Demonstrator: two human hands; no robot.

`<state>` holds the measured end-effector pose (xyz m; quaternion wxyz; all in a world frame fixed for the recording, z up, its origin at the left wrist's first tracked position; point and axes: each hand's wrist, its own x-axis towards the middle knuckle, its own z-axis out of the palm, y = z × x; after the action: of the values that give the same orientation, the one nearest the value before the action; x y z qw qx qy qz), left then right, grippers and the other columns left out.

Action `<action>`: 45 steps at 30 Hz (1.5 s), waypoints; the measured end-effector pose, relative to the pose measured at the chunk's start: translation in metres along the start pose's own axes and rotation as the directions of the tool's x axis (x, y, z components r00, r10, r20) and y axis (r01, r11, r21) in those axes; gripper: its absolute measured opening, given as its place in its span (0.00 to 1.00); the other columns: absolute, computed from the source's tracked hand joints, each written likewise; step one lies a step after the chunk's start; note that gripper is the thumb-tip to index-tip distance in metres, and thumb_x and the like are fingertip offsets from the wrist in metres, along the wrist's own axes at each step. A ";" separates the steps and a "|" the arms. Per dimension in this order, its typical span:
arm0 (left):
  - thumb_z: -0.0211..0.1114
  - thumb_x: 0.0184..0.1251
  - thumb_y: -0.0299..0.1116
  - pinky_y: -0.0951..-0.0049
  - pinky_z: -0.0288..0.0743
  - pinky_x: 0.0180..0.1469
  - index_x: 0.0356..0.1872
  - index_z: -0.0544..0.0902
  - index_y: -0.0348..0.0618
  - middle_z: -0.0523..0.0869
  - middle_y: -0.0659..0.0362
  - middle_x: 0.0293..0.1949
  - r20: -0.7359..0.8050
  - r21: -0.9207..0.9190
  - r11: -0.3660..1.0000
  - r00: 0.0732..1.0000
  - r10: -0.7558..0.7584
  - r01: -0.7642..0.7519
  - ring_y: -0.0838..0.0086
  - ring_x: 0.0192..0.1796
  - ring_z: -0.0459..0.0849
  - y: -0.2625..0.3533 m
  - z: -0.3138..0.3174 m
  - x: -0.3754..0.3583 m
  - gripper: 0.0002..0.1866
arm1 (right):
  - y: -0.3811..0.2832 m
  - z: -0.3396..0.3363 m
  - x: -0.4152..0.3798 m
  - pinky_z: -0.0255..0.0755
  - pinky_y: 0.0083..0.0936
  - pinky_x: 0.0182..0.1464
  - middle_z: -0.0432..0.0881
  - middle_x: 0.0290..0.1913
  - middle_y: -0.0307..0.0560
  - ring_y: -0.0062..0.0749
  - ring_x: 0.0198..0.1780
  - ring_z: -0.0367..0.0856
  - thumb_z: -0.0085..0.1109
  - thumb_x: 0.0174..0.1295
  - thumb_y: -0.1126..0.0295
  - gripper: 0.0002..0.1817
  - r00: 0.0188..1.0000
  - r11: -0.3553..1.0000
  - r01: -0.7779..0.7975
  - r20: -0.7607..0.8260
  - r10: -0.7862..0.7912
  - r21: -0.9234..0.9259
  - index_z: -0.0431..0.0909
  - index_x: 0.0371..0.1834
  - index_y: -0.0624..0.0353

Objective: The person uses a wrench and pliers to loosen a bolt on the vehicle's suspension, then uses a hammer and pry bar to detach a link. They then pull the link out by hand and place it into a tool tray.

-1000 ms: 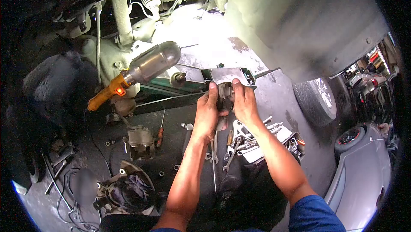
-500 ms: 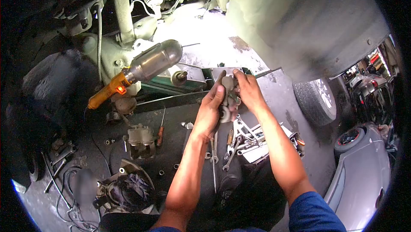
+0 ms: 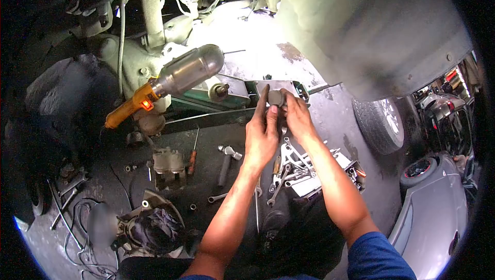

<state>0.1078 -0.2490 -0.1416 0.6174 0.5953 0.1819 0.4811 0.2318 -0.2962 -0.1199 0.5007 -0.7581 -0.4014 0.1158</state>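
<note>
My left hand point(image 3: 262, 133) and my right hand point(image 3: 298, 117) are close together near the middle of the view. Between their fingers is a small grey part with a rounded face point(image 3: 276, 98), its lower portion covered by my fingers. The left thumb lies against its lower edge, and the left index finger points upward along its side. My right fingers curl round the other side. Just beyond the hands is a flat metal plate point(image 3: 270, 85). Below them lie a tray of wrenches point(image 3: 309, 189) and a hammer point(image 3: 225, 164).
A lit orange-handled work lamp point(image 3: 191, 72) hangs at upper left among suspension parts. On the floor are a screwdriver point(image 3: 193, 161), a brake caliper point(image 3: 168, 161), a hub assembly with a dark cloth point(image 3: 157, 228) and cables point(image 3: 77, 244). A wheel point(image 3: 379, 123) and a silver car point(image 3: 430, 213) are at right.
The grey part has been turned between my hands and now shows its rounded face. My left hand has shifted slightly right, uncovering more of the hammer.
</note>
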 end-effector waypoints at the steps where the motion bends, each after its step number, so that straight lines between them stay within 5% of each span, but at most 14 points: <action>1: 0.53 0.81 0.40 0.66 0.80 0.45 0.76 0.63 0.39 0.88 0.43 0.36 0.020 0.022 0.999 0.999 0.031 -0.031 0.67 0.38 0.88 0.001 0.001 0.000 0.29 | -0.006 -0.004 0.001 0.74 0.35 0.52 0.83 0.40 0.61 0.48 0.45 0.83 0.43 0.78 0.52 0.26 1.000 0.999 -0.029 -0.011 0.028 -0.016 0.76 0.60 0.65; 2: 0.54 0.80 0.40 0.65 0.79 0.43 0.76 0.63 0.39 0.87 0.44 0.33 0.040 0.045 0.999 0.999 0.029 -0.031 0.66 0.36 0.88 0.003 0.001 -0.001 0.29 | 0.012 -0.007 0.014 0.76 0.25 0.53 0.81 0.48 0.49 0.29 0.51 0.79 0.46 0.77 0.56 0.24 0.991 0.988 -0.130 -0.016 0.132 0.079 0.77 0.63 0.64; 6: 0.58 0.77 0.40 0.58 0.77 0.34 0.76 0.62 0.39 0.83 0.44 0.23 0.112 0.088 0.990 0.987 -0.116 0.107 0.58 0.26 0.87 0.015 0.005 -0.005 0.32 | -0.007 -0.012 0.018 0.74 0.24 0.58 0.77 0.58 0.50 0.30 0.56 0.79 0.52 0.75 0.60 0.22 0.941 0.895 -0.338 0.088 0.327 0.290 0.77 0.63 0.65; 10: 0.57 0.77 0.39 0.56 0.77 0.34 0.76 0.62 0.39 0.84 0.40 0.26 0.057 0.174 0.983 0.997 0.052 -0.061 0.48 0.29 0.87 0.003 0.007 -0.004 0.31 | -0.005 -0.007 0.007 0.69 0.27 0.65 0.77 0.62 0.53 0.31 0.61 0.76 0.49 0.76 0.61 0.24 0.979 0.909 -0.202 0.109 0.174 0.364 0.74 0.67 0.67; 13: 0.57 0.77 0.39 0.54 0.77 0.36 0.75 0.63 0.38 0.84 0.38 0.28 0.018 0.236 0.963 0.991 0.132 -0.133 0.43 0.32 0.86 0.001 0.004 -0.002 0.31 | 0.015 -0.009 0.007 0.67 0.27 0.67 0.77 0.65 0.56 0.34 0.66 0.74 0.43 0.79 0.57 0.26 0.994 0.989 -0.043 0.102 0.029 0.144 0.74 0.68 0.65; 21: 0.52 0.81 0.44 0.64 0.80 0.42 0.75 0.65 0.38 0.89 0.44 0.41 0.058 -0.007 1.000 0.998 -0.006 0.006 0.61 0.39 0.89 -0.007 -0.007 0.015 0.29 | -0.026 -0.002 -0.010 0.73 0.29 0.50 0.84 0.41 0.47 0.31 0.44 0.80 0.45 0.76 0.47 0.30 0.937 0.890 -0.350 0.103 0.335 0.292 0.79 0.56 0.68; 26: 0.49 0.84 0.42 0.82 0.65 0.27 0.75 0.67 0.42 0.75 0.69 0.26 0.159 -0.436 0.844 0.949 -0.271 0.314 0.87 0.24 0.66 0.008 -0.006 0.009 0.26 | -0.025 -0.005 0.001 0.73 0.31 0.42 0.82 0.34 0.47 0.32 0.36 0.78 0.47 0.74 0.42 0.34 0.952 0.939 -0.306 0.035 0.305 0.159 0.81 0.45 0.70; 29: 0.50 0.84 0.40 0.83 0.65 0.28 0.75 0.68 0.42 0.77 0.69 0.27 0.056 -0.353 0.913 0.979 -0.197 0.204 0.87 0.26 0.68 0.011 0.002 0.009 0.25 | -0.020 0.007 -0.011 0.73 0.35 0.46 0.84 0.37 0.54 0.37 0.39 0.79 0.44 0.76 0.46 0.33 0.988 0.996 -0.030 -0.155 0.018 -0.080 0.80 0.47 0.72; 30: 0.51 0.83 0.40 0.82 0.66 0.29 0.74 0.68 0.41 0.79 0.67 0.30 -0.002 -0.347 0.921 0.982 -0.187 0.174 0.87 0.28 0.69 0.009 0.004 0.008 0.25 | -0.005 0.018 -0.008 0.73 0.38 0.51 0.85 0.43 0.62 0.42 0.44 0.82 0.41 0.78 0.48 0.31 0.989 0.983 -0.066 -0.121 0.088 0.170 0.79 0.54 0.71; 33: 0.53 0.82 0.40 0.81 0.69 0.33 0.73 0.70 0.40 0.82 0.64 0.36 -0.165 -0.305 0.950 0.978 -0.131 0.076 0.85 0.32 0.73 -0.006 0.011 0.005 0.25 | -0.002 0.014 -0.012 0.72 0.38 0.52 0.86 0.44 0.61 0.41 0.46 0.83 0.40 0.78 0.48 0.31 0.992 0.992 -0.119 -0.056 0.117 -0.038 0.79 0.56 0.69; 36: 0.53 0.82 0.42 0.81 0.68 0.28 0.74 0.69 0.44 0.82 0.64 0.33 0.153 -0.471 0.785 0.914 -0.377 0.403 0.84 0.29 0.73 -0.003 -0.009 0.006 0.25 | 0.006 0.004 0.001 0.71 0.44 0.41 0.84 0.32 0.57 0.41 0.35 0.82 0.42 0.77 0.48 0.30 0.977 0.959 -0.213 -0.052 0.207 -0.187 0.80 0.38 0.69; 37: 0.52 0.82 0.42 0.80 0.66 0.24 0.75 0.68 0.46 0.80 0.64 0.30 0.280 -0.507 0.705 0.868 -0.410 0.496 0.83 0.26 0.72 0.006 -0.014 0.007 0.26 | 0.005 0.000 0.013 0.69 0.39 0.33 0.78 0.24 0.48 0.33 0.28 0.76 0.43 0.77 0.49 0.30 0.993 0.980 -0.079 -0.098 0.061 -0.184 0.76 0.28 0.66; 39: 0.52 0.83 0.44 0.79 0.60 0.17 0.77 0.65 0.49 0.75 0.65 0.24 0.403 -0.487 0.676 0.829 -0.388 0.553 0.82 0.19 0.69 0.022 -0.018 0.010 0.27 | -0.016 -0.010 0.015 0.65 0.32 0.28 0.74 0.21 0.43 0.28 0.25 0.71 0.44 0.77 0.48 0.30 0.983 0.993 -0.120 -0.137 0.119 0.005 0.75 0.27 0.66; 45: 0.52 0.82 0.46 0.77 0.58 0.16 0.76 0.66 0.46 0.73 0.64 0.21 0.267 -0.546 0.701 0.889 -0.373 0.458 0.81 0.16 0.67 0.015 -0.007 0.017 0.28 | -0.034 0.000 -0.003 0.55 0.27 0.24 0.71 0.20 0.35 0.20 0.22 0.62 0.49 0.76 0.50 0.28 0.977 0.996 -0.067 -0.208 0.054 -0.055 0.79 0.26 0.64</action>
<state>0.1049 -0.2338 -0.1239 0.8756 0.3455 0.1089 0.3195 0.2131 -0.2926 -0.0914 0.5122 -0.7930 -0.3273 0.0395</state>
